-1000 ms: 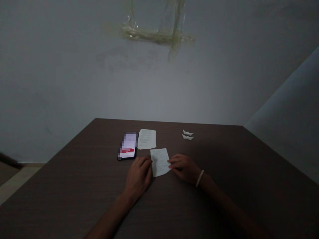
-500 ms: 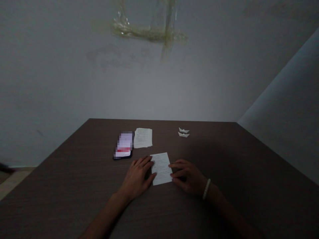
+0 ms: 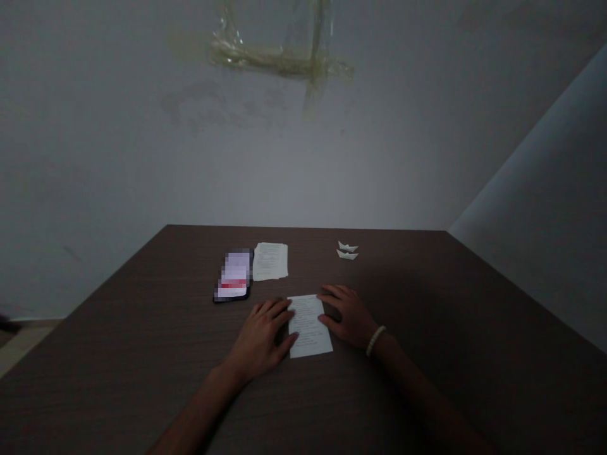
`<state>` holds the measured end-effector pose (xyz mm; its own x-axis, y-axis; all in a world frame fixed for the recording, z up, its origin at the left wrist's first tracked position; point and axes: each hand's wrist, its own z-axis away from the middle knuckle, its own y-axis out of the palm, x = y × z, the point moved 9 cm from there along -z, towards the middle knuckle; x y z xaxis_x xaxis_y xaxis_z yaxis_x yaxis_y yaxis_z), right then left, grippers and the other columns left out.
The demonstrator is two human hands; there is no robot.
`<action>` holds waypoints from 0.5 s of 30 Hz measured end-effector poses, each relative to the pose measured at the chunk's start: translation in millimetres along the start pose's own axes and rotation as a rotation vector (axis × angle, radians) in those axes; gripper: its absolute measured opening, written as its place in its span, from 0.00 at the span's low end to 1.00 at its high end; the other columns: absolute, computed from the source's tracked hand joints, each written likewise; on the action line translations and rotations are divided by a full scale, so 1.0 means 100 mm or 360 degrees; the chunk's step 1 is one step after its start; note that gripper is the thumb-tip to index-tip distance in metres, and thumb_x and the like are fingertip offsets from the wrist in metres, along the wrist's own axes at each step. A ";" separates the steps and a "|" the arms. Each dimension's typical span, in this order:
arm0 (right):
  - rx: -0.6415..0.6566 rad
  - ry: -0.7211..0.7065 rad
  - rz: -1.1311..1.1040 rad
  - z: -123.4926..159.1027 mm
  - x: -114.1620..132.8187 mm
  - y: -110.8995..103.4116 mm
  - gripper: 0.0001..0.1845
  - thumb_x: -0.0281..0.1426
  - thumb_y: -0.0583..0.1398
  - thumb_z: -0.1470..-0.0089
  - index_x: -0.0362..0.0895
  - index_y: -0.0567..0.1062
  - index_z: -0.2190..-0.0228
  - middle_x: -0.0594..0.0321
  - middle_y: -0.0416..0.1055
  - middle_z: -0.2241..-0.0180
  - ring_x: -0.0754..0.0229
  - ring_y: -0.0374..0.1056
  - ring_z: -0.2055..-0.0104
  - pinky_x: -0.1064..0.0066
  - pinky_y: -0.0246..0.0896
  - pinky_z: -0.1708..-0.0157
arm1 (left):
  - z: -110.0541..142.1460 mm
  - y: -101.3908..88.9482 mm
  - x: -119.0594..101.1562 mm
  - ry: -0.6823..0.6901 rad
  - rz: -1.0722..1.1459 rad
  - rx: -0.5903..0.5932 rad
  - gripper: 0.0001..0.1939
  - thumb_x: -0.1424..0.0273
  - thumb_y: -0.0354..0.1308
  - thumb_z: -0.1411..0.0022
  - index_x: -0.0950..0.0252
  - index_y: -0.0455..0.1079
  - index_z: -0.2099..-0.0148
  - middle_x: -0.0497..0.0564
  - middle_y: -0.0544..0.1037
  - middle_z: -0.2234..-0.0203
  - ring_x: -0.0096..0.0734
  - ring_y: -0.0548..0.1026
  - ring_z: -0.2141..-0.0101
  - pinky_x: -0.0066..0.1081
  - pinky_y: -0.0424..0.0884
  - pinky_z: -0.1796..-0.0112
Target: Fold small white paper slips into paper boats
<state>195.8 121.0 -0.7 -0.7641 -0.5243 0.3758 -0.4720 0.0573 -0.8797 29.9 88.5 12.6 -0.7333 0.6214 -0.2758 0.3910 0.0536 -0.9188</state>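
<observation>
A printed sheet of paper (image 3: pixel 309 327) lies flat on the dark wooden table, its top edge away from me. My left hand (image 3: pixel 263 335) rests at its left edge, fingers stretched out and the tips on the paper. On the opposite side my right hand (image 3: pixel 348 316), with a pale beaded bracelet (image 3: pixel 375 340) at the wrist, has its fingers apart over the upper right edge. Neither hand grips the sheet. Beyond them stand two small folded paper boats (image 3: pixel 348 252), one behind the other.
A stack of printed sheets (image 3: pixel 270 261) lies behind my left hand. Left of that stack is a phone (image 3: pixel 234 276) with a lit, blurred screen. The table (image 3: pixel 403 404) reaches back to a grey wall (image 3: pixel 303 170) with tape (image 3: pixel 279 63) on it.
My right hand has moved up along the sheet's right edge, away from me. The sheet has turned slightly and its lower edge sits a bit nearer. My left hand has hardly moved.
</observation>
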 end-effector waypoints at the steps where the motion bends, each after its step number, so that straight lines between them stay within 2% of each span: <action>1: 0.0024 0.0015 0.0029 0.00 -0.01 0.02 0.26 0.38 0.62 0.47 0.45 0.71 0.47 0.51 0.64 0.42 0.47 0.58 0.42 0.52 0.54 0.44 | 0.00 0.00 0.01 -0.0011 -0.0003 0.0011 0.17 0.63 0.54 0.36 0.63 0.70 0.48 0.57 0.70 0.45 0.46 0.65 0.46 0.48 0.62 0.48; 6: 0.0074 0.0032 0.0071 0.00 -0.04 0.08 0.31 0.42 0.62 0.47 0.44 0.68 0.44 0.50 0.60 0.40 0.46 0.55 0.40 0.51 0.50 0.42 | -0.02 0.04 0.05 -0.0066 -0.0016 0.0021 0.15 0.64 0.51 0.33 0.63 0.70 0.48 0.57 0.70 0.45 0.46 0.65 0.46 0.49 0.62 0.48; 10: 0.0078 0.0041 0.0041 0.01 -0.03 0.07 0.30 0.41 0.63 0.49 0.45 0.69 0.46 0.52 0.60 0.40 0.48 0.55 0.39 0.53 0.49 0.41 | -0.02 0.07 0.09 -0.0097 -0.0042 0.0009 0.19 0.63 0.52 0.35 0.63 0.68 0.45 0.57 0.66 0.41 0.47 0.64 0.44 0.49 0.61 0.47; 15: 0.0061 0.0044 -0.0009 0.01 -0.01 0.06 0.28 0.38 0.63 0.49 0.45 0.70 0.47 0.53 0.62 0.41 0.49 0.55 0.39 0.53 0.49 0.41 | -0.02 0.11 0.09 -0.0106 -0.0086 0.0081 0.22 0.62 0.51 0.34 0.64 0.64 0.41 0.58 0.62 0.39 0.47 0.62 0.42 0.49 0.60 0.45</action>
<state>194.2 120.9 -6.7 -0.7737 -0.5007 0.3882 -0.4595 0.0218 -0.8879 29.0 96.3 1.1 -0.7885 0.5653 -0.2422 0.3226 0.0449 -0.9455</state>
